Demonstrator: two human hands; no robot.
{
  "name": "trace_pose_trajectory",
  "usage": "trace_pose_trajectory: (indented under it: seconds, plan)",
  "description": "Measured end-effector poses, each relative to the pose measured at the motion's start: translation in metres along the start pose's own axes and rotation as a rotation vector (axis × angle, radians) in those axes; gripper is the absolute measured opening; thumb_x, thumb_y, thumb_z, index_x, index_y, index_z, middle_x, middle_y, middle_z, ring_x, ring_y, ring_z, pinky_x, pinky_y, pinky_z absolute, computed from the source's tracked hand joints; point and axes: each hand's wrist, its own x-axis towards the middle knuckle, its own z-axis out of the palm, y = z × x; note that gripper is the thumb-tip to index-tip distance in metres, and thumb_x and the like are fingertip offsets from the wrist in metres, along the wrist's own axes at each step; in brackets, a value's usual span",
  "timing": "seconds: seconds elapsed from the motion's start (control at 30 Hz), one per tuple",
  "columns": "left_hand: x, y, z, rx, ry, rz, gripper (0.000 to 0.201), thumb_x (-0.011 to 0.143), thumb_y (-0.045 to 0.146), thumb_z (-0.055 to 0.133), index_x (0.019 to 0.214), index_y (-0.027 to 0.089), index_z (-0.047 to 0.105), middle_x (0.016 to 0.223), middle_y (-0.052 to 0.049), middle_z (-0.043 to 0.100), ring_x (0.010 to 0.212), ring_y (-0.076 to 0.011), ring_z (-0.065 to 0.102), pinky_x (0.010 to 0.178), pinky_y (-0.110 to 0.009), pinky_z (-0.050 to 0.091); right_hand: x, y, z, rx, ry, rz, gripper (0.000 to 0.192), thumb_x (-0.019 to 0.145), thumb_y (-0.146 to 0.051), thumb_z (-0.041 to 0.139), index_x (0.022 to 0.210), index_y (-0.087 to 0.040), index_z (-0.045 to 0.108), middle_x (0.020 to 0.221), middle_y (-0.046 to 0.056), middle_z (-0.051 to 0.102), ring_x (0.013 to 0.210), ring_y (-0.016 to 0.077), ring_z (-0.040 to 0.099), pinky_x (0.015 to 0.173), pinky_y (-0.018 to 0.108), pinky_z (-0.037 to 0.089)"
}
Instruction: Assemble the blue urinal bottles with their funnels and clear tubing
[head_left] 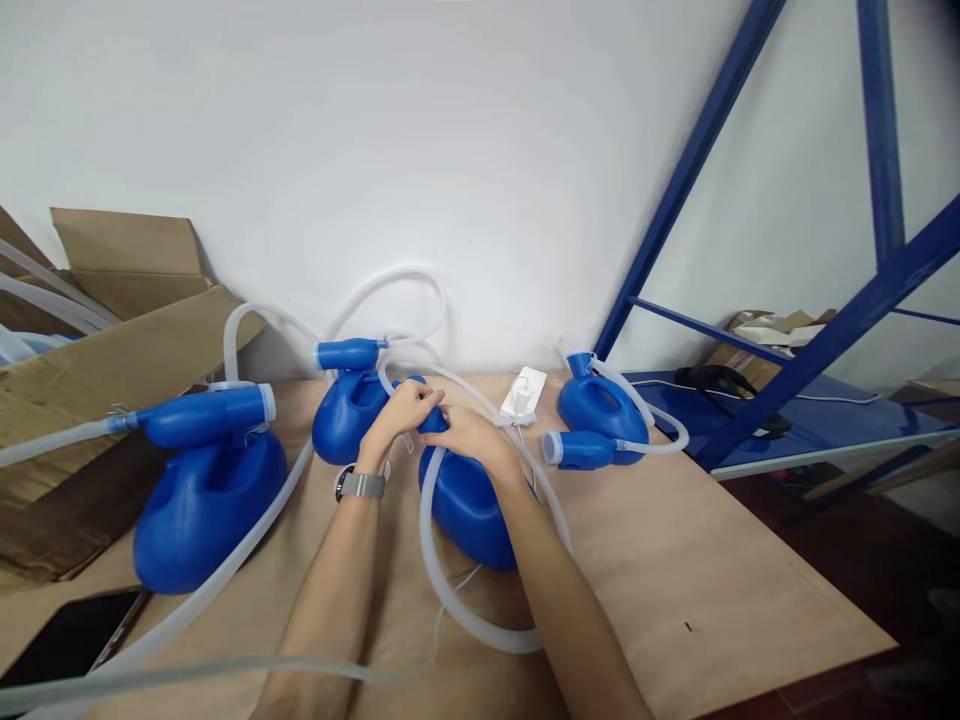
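Observation:
Near the middle of the table lies a blue plastic urinal bottle [469, 515], with a translucent hose [426, 530] looping out in front of it. Fingers of my right hand [472, 440] are closed round the blue neck piece [433, 423] at its top. Close against that piece, my left hand [406, 412] is pinched, its fingertips partly hidden; what it grips is unclear. A watch [361, 485] sits on my left wrist. Another blue urinal bottle [341, 420] with a blue funnel on top stands just behind and left of my left hand.
A larger-looking blue bottle [202, 510] stands at left, beside an open cardboard box [127, 350] and a phone [75, 635]. Another bottle [600, 405] stands at right. A white charger and power strip [523, 397] lie behind my hands. A blue metal rack [697, 150] rises at right.

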Motion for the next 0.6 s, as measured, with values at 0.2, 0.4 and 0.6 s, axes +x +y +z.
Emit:
trace_pose_trajectory:
  seconds: [0.2, 0.4, 0.6]
  plan:
    - [-0.0002, 0.0022, -0.0025, -0.080, -0.047, -0.057, 0.039, 0.077, 0.037, 0.055, 0.047, 0.022, 0.033, 0.049, 0.005, 0.029, 0.052, -0.0109, 0.029, 0.051, -0.027, 0.022, 0.0059, 0.0055, -0.0027, 0.069, -0.026, 0.009, 0.037, 0.076, -0.046, 0.083, 0.104, -0.023, 0.074, 0.094, 0.004, 0.076, 0.096, 0.0305, 0.071, 0.082, 0.035, 0.051]
    - [-0.0009, 0.0014, -0.0029, -0.157, -0.083, -0.139, 0.033, 0.074, 0.035, 0.054, 0.048, 0.022, 0.038, 0.049, 0.005, 0.033, 0.050, -0.0103, 0.031, 0.049, -0.025, 0.022, 0.0061, 0.0057, -0.0057, 0.098, -0.050, 0.005, 0.031, 0.075, -0.041, 0.085, 0.099, -0.023, 0.077, 0.089, 0.003, 0.076, 0.092, 0.0284, 0.072, 0.082, 0.035, 0.051]
    - [-0.0036, 0.0042, -0.0034, -0.195, -0.119, -0.201, 0.029, 0.073, 0.034, 0.056, 0.050, 0.020, 0.044, 0.049, 0.004, 0.039, 0.049, -0.0106, 0.036, 0.049, -0.024, 0.027, 0.0059, 0.0070, -0.0081, 0.126, -0.068, -0.016, 0.031, 0.074, -0.040, 0.085, 0.098, -0.022, 0.078, 0.088, 0.002, 0.077, 0.090, 0.0264, 0.072, 0.080, 0.034, 0.051]
